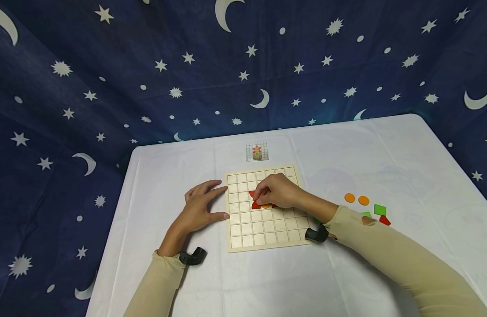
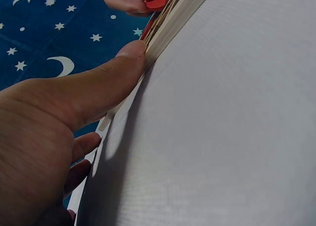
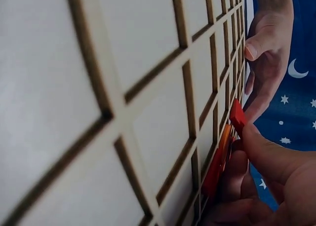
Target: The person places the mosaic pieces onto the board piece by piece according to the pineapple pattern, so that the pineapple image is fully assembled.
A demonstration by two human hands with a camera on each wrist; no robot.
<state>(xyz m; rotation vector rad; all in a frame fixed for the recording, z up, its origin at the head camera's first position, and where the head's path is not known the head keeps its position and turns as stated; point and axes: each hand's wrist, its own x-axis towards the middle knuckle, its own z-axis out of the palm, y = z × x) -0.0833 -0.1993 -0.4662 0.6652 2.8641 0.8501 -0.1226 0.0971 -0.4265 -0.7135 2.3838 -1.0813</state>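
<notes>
Dark-blue moon-and-star backdrop hangs beyond both hands. White-covered table lies beneath them. Wooden grid board sits to the right of the left hand, with the right hand over its middle. The hands are apart from each other. Left hand: fingers spread, thumb tip touching the board's near-left edge. Right hand: thumb and fingers pinch a red piece at the grid; its outline is partly covered, so shape is uncertain. Pattern card lies beyond the board, ahead of both hands. To the right of the right hand, near its sleeve: green square, two orange discs and a loose red piece. Under the right fingers, an orange disc on the board is partly hidden.
</notes>
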